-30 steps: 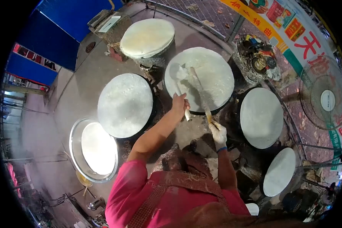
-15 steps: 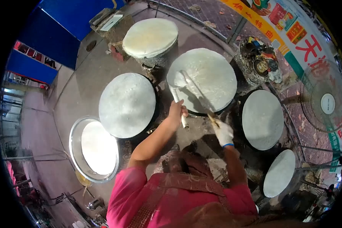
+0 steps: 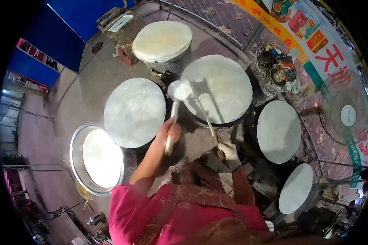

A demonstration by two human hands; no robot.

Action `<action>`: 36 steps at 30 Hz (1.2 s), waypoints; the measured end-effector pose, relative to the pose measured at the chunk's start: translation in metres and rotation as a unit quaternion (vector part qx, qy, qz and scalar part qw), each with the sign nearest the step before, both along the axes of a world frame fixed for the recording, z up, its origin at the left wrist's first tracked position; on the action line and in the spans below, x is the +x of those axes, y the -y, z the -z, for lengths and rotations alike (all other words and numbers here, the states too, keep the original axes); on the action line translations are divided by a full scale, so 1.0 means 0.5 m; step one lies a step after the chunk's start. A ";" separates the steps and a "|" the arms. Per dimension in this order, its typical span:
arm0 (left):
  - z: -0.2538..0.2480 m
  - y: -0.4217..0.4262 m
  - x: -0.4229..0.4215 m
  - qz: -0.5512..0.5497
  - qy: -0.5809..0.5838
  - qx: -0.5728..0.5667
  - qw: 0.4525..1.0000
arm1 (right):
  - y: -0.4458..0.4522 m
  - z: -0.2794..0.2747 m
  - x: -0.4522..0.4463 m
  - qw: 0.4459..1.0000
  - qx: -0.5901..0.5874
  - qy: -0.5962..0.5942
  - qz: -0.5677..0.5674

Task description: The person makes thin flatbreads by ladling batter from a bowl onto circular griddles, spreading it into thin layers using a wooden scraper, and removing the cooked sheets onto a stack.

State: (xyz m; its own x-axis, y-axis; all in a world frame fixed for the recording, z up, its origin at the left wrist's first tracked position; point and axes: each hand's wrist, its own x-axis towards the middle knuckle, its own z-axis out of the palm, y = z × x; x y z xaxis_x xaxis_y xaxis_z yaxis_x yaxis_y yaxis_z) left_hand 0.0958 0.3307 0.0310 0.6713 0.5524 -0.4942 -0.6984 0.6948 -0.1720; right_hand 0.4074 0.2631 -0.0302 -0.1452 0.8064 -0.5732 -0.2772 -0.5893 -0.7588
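Observation:
My left hand [image 3: 170,130], bare, is closed round the handle of a ladle [image 3: 176,90]. White batter sits in the ladle's bowl, which hangs by the left edge of the central round griddle [image 3: 229,85]. A thin white layer covers that griddle. My right hand [image 3: 227,152], in a white glove, grips the handle of a long flat scraper [image 3: 204,112]. The scraper's blade slants up and left, its tip close to the ladle's bowl.
White-covered griddles stand at left [image 3: 135,112] and right [image 3: 279,131], another [image 3: 296,188] lower right. A metal basin [image 3: 74,159] is lower left. Stacked pale rounds [image 3: 162,41] lie behind; a fan [image 3: 345,108] stands far right.
The ladle has moved left from over the central griddle to its edge, and its bowl now shows white batter. The scraper has shifted left and down with my right hand.

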 end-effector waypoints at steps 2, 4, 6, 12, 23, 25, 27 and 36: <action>-0.033 0.082 -0.010 -0.015 -0.173 -0.029 0.984 | 0.021 -0.048 -0.016 0.996 0.084 0.003 -0.023; -0.052 0.113 -0.041 0.005 -0.058 -0.069 0.996 | 0.023 -0.056 -0.027 0.987 0.114 0.113 -0.018; -0.077 0.116 -0.065 -0.020 0.059 -0.132 0.989 | -0.005 -0.079 -0.019 0.987 0.057 0.150 -0.001; -0.109 0.222 -0.097 -0.047 0.039 0.046 0.997 | -0.058 -0.082 -0.003 0.741 0.216 0.619 -0.147; -0.006 0.320 -0.139 -0.020 0.152 -0.074 0.985 | -0.055 -0.117 -0.059 0.784 0.169 0.584 -0.126; -0.017 0.328 -0.137 -0.007 0.133 -0.117 0.984 | -0.043 -0.108 -0.088 0.802 0.146 0.564 -0.136; 0.010 0.340 -0.149 0.010 0.117 -0.114 0.986 | -0.033 -0.021 -0.085 0.806 0.184 0.543 -0.146; 0.017 0.320 -0.150 0.148 0.128 -0.111 0.974 | 0.049 -0.058 -0.121 0.858 0.156 0.489 -0.024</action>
State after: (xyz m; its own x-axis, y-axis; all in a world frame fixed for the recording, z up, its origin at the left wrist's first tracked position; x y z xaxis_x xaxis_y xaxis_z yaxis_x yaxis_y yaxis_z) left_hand 0.0209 0.1706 0.0227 0.9023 0.2149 -0.3739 -0.3872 0.7854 -0.4830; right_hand 0.3469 0.2386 -0.0010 0.2449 0.9491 -0.1980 0.6003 -0.3088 -0.7377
